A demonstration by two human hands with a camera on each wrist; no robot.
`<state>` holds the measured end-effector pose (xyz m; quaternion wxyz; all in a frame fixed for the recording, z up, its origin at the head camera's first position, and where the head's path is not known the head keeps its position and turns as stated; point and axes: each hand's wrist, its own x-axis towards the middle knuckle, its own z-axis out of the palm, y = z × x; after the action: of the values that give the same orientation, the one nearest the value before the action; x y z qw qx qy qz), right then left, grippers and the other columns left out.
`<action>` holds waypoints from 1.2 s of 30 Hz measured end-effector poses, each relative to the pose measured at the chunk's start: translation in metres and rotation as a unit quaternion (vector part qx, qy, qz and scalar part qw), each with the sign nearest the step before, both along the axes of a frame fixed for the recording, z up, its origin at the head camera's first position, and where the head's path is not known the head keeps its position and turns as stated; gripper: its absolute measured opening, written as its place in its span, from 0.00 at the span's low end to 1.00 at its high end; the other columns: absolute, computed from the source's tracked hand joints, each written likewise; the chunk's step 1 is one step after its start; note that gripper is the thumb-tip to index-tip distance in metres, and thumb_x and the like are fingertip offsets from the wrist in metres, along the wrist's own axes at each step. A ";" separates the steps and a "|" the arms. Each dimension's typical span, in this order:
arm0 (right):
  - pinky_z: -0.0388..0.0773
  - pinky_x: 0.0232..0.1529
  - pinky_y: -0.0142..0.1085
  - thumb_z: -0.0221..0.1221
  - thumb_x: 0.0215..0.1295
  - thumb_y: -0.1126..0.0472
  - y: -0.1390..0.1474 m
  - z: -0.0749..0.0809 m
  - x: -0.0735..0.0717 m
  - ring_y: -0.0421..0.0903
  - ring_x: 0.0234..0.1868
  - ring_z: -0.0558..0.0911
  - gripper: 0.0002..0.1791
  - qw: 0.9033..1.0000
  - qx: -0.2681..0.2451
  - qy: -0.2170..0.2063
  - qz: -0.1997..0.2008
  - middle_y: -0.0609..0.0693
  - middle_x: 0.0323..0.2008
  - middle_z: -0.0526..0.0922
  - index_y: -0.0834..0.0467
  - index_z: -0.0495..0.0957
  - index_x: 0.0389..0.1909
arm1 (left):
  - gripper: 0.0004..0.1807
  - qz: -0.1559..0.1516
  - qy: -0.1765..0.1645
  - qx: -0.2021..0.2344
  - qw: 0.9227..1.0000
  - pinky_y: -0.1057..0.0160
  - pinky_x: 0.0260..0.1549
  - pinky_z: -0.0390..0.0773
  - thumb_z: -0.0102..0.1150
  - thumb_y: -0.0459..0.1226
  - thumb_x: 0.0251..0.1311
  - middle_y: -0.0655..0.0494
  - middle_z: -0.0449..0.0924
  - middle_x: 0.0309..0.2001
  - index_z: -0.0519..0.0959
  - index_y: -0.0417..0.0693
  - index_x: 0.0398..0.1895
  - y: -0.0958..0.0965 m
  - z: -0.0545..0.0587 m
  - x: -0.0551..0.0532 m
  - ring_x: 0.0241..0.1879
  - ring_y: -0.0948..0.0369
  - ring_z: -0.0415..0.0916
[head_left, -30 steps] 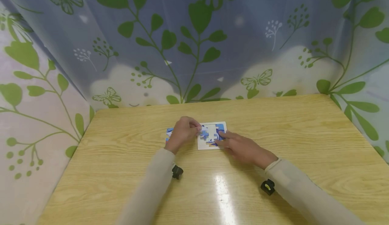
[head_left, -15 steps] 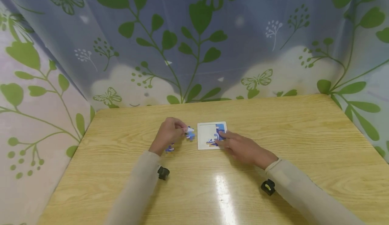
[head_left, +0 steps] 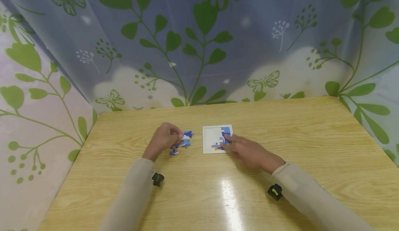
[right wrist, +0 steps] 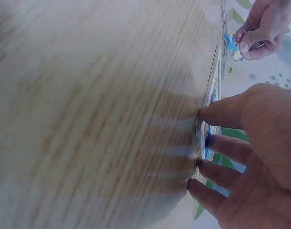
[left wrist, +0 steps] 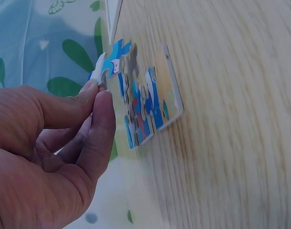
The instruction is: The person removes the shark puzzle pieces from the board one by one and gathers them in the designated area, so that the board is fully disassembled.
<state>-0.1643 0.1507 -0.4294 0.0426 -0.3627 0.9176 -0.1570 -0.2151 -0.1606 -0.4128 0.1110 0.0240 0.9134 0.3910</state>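
Note:
Between thumb and fingertips, my left hand [head_left: 163,137] pinches a blue-and-white jigsaw piece [left wrist: 112,66], held tilted above several loose jigsaw pieces [left wrist: 155,98] on the table. Those loose pieces lie left of the white puzzle tray [head_left: 204,141] and are partly hidden by the hand in the head view. The tray has blue pieces fitted along its right side and bottom; its upper left shows bare white. My right hand [head_left: 249,151] rests on the tray's right side with extended fingers, some fingertips touching its edge in the right wrist view.
The tray and pieces lie on a wood-grain table [head_left: 280,130]. Behind it hangs a blue and white curtain [head_left: 230,51] with green leaf prints. A black camera is strapped at each wrist, and a light glare crosses the table's near middle.
My left hand has drawn back leftward from the tray, taking the jigsaw piece out of it and over to the loose pieces. My right hand has stayed in place on the tray.

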 end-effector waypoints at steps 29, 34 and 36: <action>0.67 0.66 0.56 0.53 0.77 0.65 0.000 -0.001 0.000 0.67 0.70 0.66 0.19 1.000 -0.003 -0.002 -0.001 0.69 0.70 0.66 0.63 0.77 0.64 | 0.02 0.004 0.062 -0.084 0.995 0.58 0.31 0.81 0.72 0.31 0.56 0.53 0.87 0.28 0.88 0.41 0.28 0.012 -0.004 0.004 0.26 0.60 0.80; 0.67 0.66 0.55 0.53 0.78 0.64 0.000 -0.001 -0.001 0.66 0.71 0.66 0.19 1.000 -0.002 -0.004 0.000 0.68 0.71 0.65 0.63 0.76 0.65 | 0.02 0.005 0.061 -0.080 0.995 0.56 0.35 0.82 0.72 0.31 0.56 0.52 0.87 0.30 0.88 0.41 0.30 0.013 -0.003 0.004 0.28 0.59 0.82; 0.67 0.66 0.55 0.53 0.78 0.64 0.000 -0.002 -0.001 0.66 0.71 0.66 0.19 1.000 -0.001 -0.001 0.001 0.68 0.71 0.65 0.63 0.76 0.65 | 0.02 0.004 0.062 -0.077 0.995 0.56 0.35 0.83 0.72 0.31 0.56 0.52 0.88 0.31 0.88 0.41 0.31 0.015 -0.003 0.005 0.29 0.59 0.82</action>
<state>-0.1654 0.1509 -0.4311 0.0435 -0.3632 0.9172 -0.1579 -0.2103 -0.1460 -0.4153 0.0537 0.0363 0.9459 0.3179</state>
